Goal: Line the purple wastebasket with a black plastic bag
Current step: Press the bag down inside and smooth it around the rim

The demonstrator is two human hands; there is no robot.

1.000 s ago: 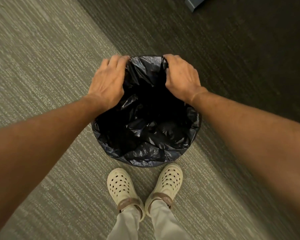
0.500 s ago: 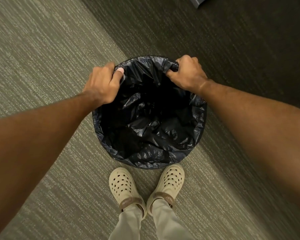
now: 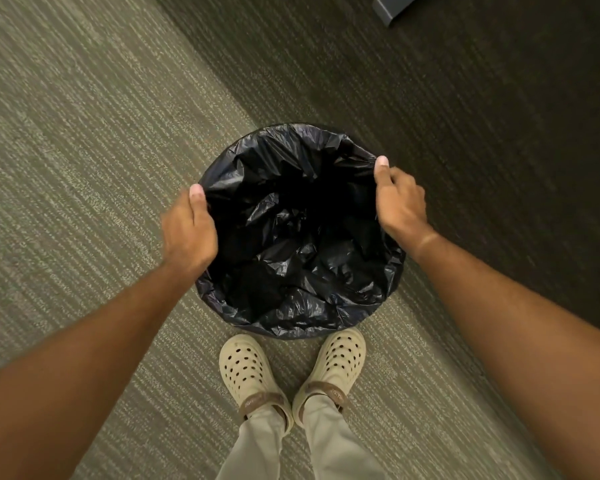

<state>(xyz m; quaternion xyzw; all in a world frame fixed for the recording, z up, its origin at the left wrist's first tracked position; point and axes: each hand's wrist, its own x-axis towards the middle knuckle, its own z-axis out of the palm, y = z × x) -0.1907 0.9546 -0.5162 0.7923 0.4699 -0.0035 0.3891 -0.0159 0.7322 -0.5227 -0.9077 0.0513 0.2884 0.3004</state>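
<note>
- Head view: my left hand (image 3: 190, 233) pinches the black plastic bag (image 3: 297, 237) at the left side of the rim, thumb on top and fingers curled under the film; my right hand (image 3: 400, 206) pinches it the same way on the right side.
- The bag sits open on the carpet (image 3: 84, 168) just ahead of my shoes (image 3: 291, 372), folded over all round, so the purple wastebasket is fully covered and I can't see any purple.
- Risk: if I pull outward too hard with both hands, I reckon the thin film could tear at my thumbs.
- Risk: the near edge looks loosely bunched; letting go unevenly could let that side slip into the basket.
- Risk: a one-sided tug might tip the light basket.
- Writing: the brown shoe straps carry a mark too small to read; nothing legible on the bag.
</note>
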